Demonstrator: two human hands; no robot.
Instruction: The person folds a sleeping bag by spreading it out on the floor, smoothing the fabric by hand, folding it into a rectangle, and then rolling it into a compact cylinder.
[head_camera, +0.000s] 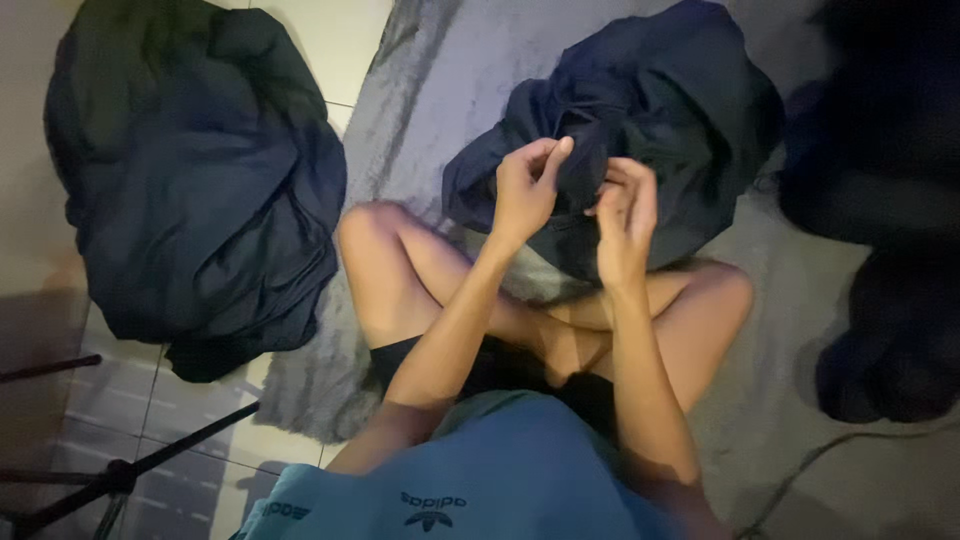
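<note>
Domestic room, probably a bedroom or living area; lighting is dim. Indicators: pale tiled floor (340, 40), grey shaggy rug (440, 90), heaps of dark clothing (190, 180) on the floor.

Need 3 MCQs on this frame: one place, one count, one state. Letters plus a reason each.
1. Where does the big dark blue bundle of cloth lie?
A. on the pale tiled floor, left of the grey rug
B. on the person's lap
C. on a chair

2. How many hands touch the dark navy garment?
A. none
B. one
C. two

3. How does the person sit?
A. legs stretched
B. legs crossed
C. kneeling

A: the bundle rests on tiles beside the rug.
C: the left hand and the right hand both pinch the garment.
B: bare shins overlap.
</note>
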